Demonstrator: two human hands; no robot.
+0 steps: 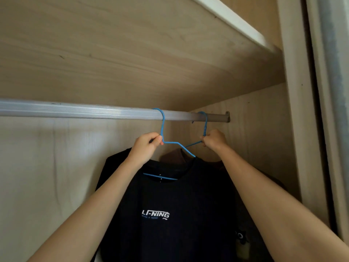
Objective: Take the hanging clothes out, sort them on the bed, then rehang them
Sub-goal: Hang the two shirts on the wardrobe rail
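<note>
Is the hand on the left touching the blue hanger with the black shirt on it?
Touching. The head view shows the left hand pinching the near blue hanger just below its hook, thumb and fingers closed round the wire above the black shirt.

Dim, soft light; wide-angle edge distortion.

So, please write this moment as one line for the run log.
left hand: grips front blue hanger | right hand: grips rear blue hanger | both hooked on rail
</note>
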